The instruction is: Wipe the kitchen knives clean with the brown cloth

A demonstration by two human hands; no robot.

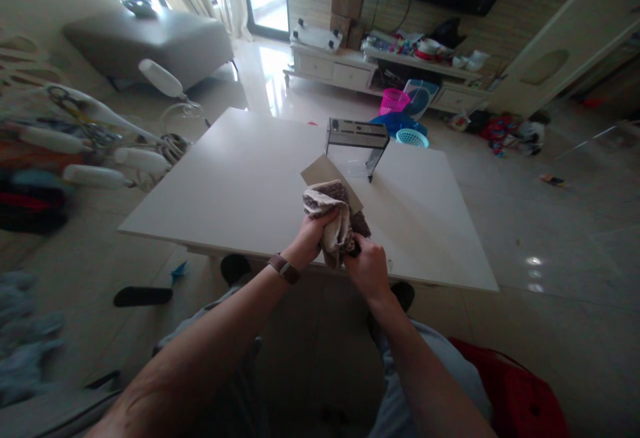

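A bunched brown and cream cloth (336, 225) is held over the near edge of the white table (240, 178). My left hand (311, 237), below a brown wrist strap, grips the cloth from its left side. On the cloth's lower right, my right hand (367, 261) is closed on it, with something dark showing by the fingers. A flat beige panel (323, 170) lies just behind the cloth and is partly covered by it. Beyond that stands a clear box-like device with a dark grey top (357, 133).
Past the table's far edge are a pink basket (394, 101), a light blue basket (412, 137) and a white cabinet (333, 68). White lamp arms (160, 78) reach near the table's left side. A red bag (525, 391) lies at the lower right.
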